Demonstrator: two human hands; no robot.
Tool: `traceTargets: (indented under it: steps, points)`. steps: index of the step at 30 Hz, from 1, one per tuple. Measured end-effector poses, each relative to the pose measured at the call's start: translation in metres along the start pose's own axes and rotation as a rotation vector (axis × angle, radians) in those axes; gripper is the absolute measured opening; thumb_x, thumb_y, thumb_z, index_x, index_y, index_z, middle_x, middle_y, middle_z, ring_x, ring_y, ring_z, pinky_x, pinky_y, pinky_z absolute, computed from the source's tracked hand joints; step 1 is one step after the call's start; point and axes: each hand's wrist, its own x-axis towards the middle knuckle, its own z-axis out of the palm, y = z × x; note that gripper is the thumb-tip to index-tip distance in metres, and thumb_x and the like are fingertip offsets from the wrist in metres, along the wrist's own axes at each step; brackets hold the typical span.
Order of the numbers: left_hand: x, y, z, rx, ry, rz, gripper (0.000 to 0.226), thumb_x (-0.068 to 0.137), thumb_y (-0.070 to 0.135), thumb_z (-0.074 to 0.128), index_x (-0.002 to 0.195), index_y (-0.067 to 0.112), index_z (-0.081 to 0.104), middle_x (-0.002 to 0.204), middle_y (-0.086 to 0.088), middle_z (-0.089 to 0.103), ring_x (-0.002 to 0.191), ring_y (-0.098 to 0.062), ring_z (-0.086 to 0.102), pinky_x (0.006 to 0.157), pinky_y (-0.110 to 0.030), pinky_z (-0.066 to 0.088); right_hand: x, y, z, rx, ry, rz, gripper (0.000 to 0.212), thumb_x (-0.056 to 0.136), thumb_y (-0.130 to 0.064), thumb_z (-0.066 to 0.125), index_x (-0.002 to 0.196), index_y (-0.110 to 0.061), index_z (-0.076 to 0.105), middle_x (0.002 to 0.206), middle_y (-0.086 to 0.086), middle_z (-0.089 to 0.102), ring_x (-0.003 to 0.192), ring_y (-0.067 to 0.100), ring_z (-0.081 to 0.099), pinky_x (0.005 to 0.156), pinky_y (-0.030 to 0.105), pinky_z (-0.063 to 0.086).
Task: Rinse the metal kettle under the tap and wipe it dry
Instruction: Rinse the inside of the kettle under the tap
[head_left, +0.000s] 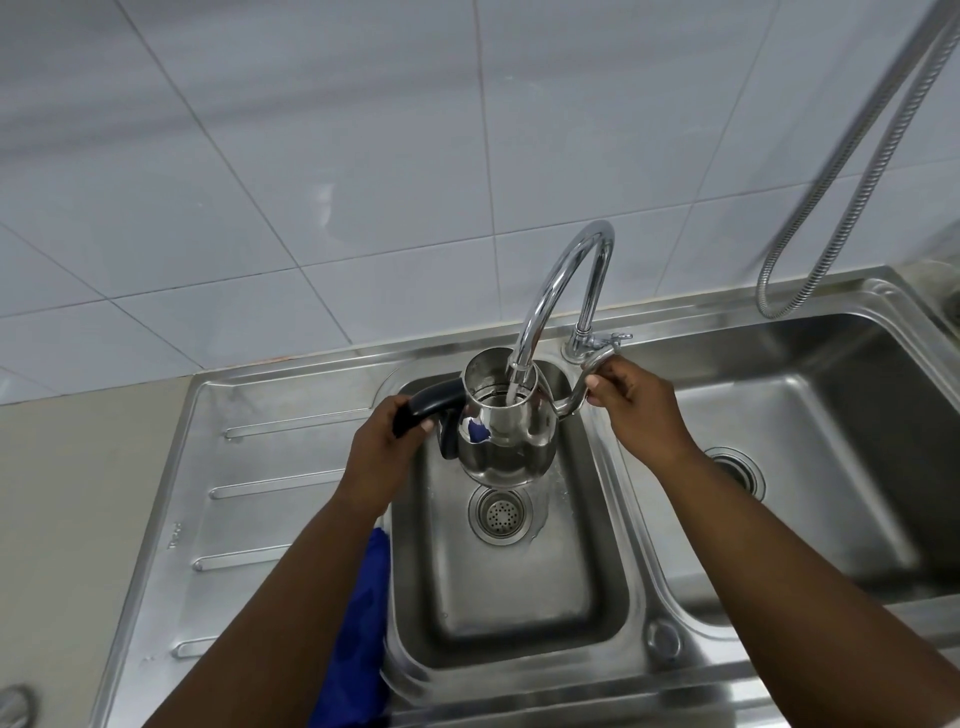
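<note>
A shiny metal kettle with no lid hangs upright over the small left sink basin. My left hand is closed on its black handle. My right hand pinches the curved metal spout on the kettle's right. The chrome gooseneck tap ends just inside the kettle's open mouth, and a thin stream of water runs into it. A blue cloth lies on the drainboard edge, partly under my left forearm.
The drain strainer sits below the kettle. A larger basin lies to the right. The ribbed steel drainboard spreads left. A flexible metal hose hangs at upper right. White tiles back the sink.
</note>
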Motion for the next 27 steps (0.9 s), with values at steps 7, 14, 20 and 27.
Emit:
traceTargets:
  steps: [7,14,20,27]
  points:
    - [0.0,0.006,0.004,-0.028,-0.008,0.003,0.023,0.088,0.014,0.065,0.11,0.02,0.06,0.096,0.009,0.063,0.09,-0.002,0.057,0.075,-0.016,0.041,0.003,-0.001,-0.003,-0.017,0.006,0.0,0.01,0.093,-0.017,0.062,0.093,-0.024,0.069,0.088,0.007,0.075,0.088,0.027,0.073,0.09,0.054,0.056]
    - [-0.002,0.009,0.006,-0.027,-0.026,0.021,0.022,0.088,0.014,0.064,0.108,0.023,0.06,0.095,0.011,0.064,0.089,0.0,0.058,0.077,-0.016,0.043,0.003,0.0,-0.006,0.004,0.01,0.017,0.011,0.093,-0.022,0.061,0.097,-0.025,0.07,0.093,0.006,0.075,0.09,0.025,0.073,0.092,0.052,0.057]
    - [-0.003,0.008,0.01,0.011,-0.026,0.01,0.019,0.089,0.018,0.064,0.106,0.023,0.059,0.094,0.003,0.064,0.087,-0.011,0.059,0.078,-0.024,0.045,0.004,-0.003,-0.013,0.095,0.028,0.058,0.019,0.093,-0.008,0.062,0.109,-0.014,0.072,0.101,0.01,0.075,0.098,0.027,0.072,0.094,0.045,0.058]
    - [-0.006,0.012,0.007,-0.013,-0.026,0.031,0.021,0.089,0.016,0.063,0.108,0.023,0.059,0.097,0.004,0.065,0.091,-0.008,0.059,0.079,-0.023,0.044,0.019,-0.003,-0.034,0.028,0.267,0.056,0.015,0.086,-0.033,0.06,0.084,-0.042,0.071,0.087,-0.002,0.075,0.088,0.023,0.073,0.09,0.049,0.058]
